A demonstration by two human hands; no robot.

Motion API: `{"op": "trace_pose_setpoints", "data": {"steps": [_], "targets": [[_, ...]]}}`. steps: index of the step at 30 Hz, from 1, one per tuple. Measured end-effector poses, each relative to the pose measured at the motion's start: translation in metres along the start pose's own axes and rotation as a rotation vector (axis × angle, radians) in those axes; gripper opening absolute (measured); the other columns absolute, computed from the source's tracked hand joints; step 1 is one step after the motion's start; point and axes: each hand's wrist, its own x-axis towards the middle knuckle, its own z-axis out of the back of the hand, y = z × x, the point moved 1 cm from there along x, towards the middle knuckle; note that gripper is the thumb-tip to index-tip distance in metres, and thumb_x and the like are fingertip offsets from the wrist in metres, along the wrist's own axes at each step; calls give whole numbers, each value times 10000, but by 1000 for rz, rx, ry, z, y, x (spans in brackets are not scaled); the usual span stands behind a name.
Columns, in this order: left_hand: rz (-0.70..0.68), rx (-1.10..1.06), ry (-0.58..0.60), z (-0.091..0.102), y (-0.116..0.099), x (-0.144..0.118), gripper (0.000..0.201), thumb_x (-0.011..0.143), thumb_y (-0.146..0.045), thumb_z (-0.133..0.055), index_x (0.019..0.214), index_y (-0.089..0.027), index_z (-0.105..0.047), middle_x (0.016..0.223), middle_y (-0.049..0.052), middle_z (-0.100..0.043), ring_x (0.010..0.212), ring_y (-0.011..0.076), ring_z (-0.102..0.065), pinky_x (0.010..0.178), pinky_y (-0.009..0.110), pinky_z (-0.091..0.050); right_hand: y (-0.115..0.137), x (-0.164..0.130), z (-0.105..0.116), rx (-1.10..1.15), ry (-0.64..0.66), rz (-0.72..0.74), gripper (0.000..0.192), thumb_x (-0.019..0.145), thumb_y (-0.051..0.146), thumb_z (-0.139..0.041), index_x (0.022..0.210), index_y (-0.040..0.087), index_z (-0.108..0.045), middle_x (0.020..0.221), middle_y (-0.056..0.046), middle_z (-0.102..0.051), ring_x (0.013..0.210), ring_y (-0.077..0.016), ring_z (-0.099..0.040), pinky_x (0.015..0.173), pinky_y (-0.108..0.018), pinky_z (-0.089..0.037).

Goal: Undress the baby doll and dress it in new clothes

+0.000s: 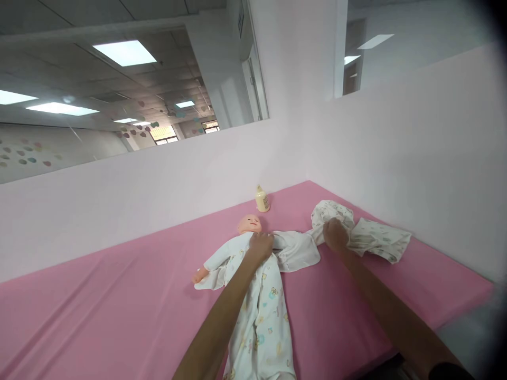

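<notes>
A baby doll (249, 224) lies on its back on a pink padded surface, dressed in white clothes with printed trousers (269, 306). My left hand (261, 247) is closed at the doll's upper chest, below its chin, on the white top (235, 249). To the right of the chest, a white cloth part (297, 249) lies spread out flat. My right hand (336, 235) is closed on white cloth at the near side of a bunched printed garment (330, 209). The fingertips of both hands are mostly hidden from view.
A cream pump bottle (262, 200) stands behind the doll's head, near the wall. Folded printed cloth (380, 238) lies right of the bunched garment. The pink mat (138, 295) meets white walls at the back and right, with windows above.
</notes>
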Motion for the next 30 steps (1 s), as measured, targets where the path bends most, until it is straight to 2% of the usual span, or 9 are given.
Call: {"op": "trace_pose_setpoints", "data": {"steps": [3, 6, 9, 12, 15, 18, 22, 25, 30], "targets": [[-86, 2, 15, -6, -18, 21, 324, 847, -125, -477, 1125, -153, -641, 1192, 155, -650, 1115, 274, -608, 963, 394, -441, 12, -15, -1, -102, 12, 107, 352, 971, 337, -363, 1093, 101, -593, 1153, -221, -592, 1088, -336, -550, 905, -423, -388], [-165, -7, 11, -14, -29, 38, 328, 824, -126, -501, 1119, -185, -631, 1214, 125, -634, 1106, 251, -611, 932, 359, -458, 21, -25, -4, -122, 38, 174, 412, 934, 464, -455, 1135, 126, -576, 1203, -194, -589, 1148, -338, -516, 967, -435, -356], [-199, -12, 7, -22, -31, 51, 354, 821, -164, -517, 1159, -201, -614, 1170, 125, -637, 1075, 260, -617, 905, 371, -472, 25, -30, -12, -70, 172, 223, 545, 909, 592, -455, 1176, 129, -560, 1195, -185, -612, 1152, -322, -543, 958, -411, -366], [-210, -20, -6, -28, -28, 57, 365, 845, -232, -512, 1198, -209, -604, 1163, 133, -626, 1085, 281, -603, 914, 408, -469, 25, -31, -20, 17, 324, 240, 635, 910, 679, -376, 1162, 127, -563, 1161, -185, -639, 1112, -301, -589, 890, -366, -402], [-215, -23, -22, -31, -28, 60, 337, 845, -235, -508, 1155, -188, -631, 1155, 147, -619, 1100, 294, -586, 945, 437, -449, 25, -32, -24, 45, 379, 307, 542, 961, 622, -327, 1078, 158, -582, 1041, -124, -688, 980, -250, -644, 788, -310, -412], [-223, -35, -27, -31, -30, 60, 285, 829, -216, -522, 1073, -171, -664, 1167, 150, -617, 1108, 290, -581, 949, 419, -446, 26, -32, -25, 36, 372, 367, 358, 1018, 433, -329, 1035, 186, -587, 1022, -86, -697, 956, -218, -650, 759, -285, -394], [-226, -83, -32, -29, -30, 58, 269, 834, -217, -531, 1060, -179, -670, 1161, 125, -636, 1068, 269, -609, 891, 367, -460, 20, -27, -19, -25, 333, 364, 306, 1020, 312, -322, 1030, 149, -581, 1015, -139, -693, 991, -256, -647, 794, -311, -398], [-220, -136, -44, -25, -24, 56, 292, 867, -348, -548, 1098, -204, -654, 1126, 93, -658, 1016, 253, -626, 817, 326, -461, 10, -20, -12, -77, 312, 307, 324, 1017, 292, -299, 1084, 114, -562, 1026, -193, -687, 992, -295, -653, 792, -342, -413], [-174, -452, -56, -15, -4, 48, 286, 795, -478, -627, 851, -198, -641, 863, 22, -642, 780, 184, -591, 631, 261, -372, 1, -16, -9, -130, 303, 214, 324, 1007, 275, -310, 1100, 96, -563, 1045, -219, -687, 1007, -309, -657, 793, -362, -432]]}}
